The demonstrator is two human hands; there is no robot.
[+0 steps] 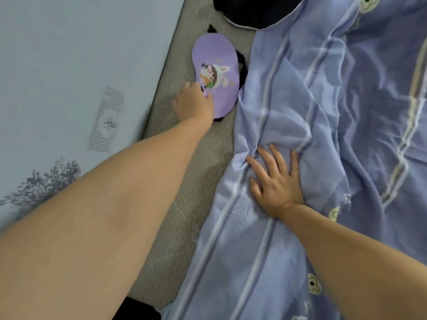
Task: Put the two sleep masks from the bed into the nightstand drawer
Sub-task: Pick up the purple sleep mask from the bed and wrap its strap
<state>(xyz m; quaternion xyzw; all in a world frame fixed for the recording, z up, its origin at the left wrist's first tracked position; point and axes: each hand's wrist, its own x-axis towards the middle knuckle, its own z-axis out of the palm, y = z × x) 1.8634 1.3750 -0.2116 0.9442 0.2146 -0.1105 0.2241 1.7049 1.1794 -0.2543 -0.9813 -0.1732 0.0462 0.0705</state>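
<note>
**Head view: left hand at the purple mask, right hand flat on the quilt**

Head camera, looking down along both bare forearms onto a bed.

Purple sleep mask (pixel 216 72): lies flat on the grey-beige striped mattress cover (pixel 184 204), printed side up, a cartoon rabbit figure near its middle. Dark strap shows at its far tip and along its right edge, just beside the quilt's fold. Mask sits between the wall and the quilt.

Left hand (pixel 194 103): reaches out to the mask's near-left edge. Fingers curled, fingertips touching or pinching the rim; whether the fabric is truly clamped cannot be told, since the hand's back hides the contact. Mask does not appear lifted.

Dark sleep mask (pixel 256 12): farther up the bed at the top edge of the picture, black or navy with a pale piped rim, partly cut off by the frame and partly lapped by the quilt on its right. Well apart from both hands.

Right hand (pixel 276 181): palm down, fingers spread, pressing on the blue quilt (pixel 312 100), holding nothing. Cloth bunches into creases at the fingertips.

Quilt: light blue with white and darker stripes and small round cartoon motifs, rumpled, covering the right half of the bed.

Wall (pixel 57 65): pale, printed with grey tree shapes and a block of fine lines, along the mattress's left side.

Nightstand and drawer: out of view.
</note>
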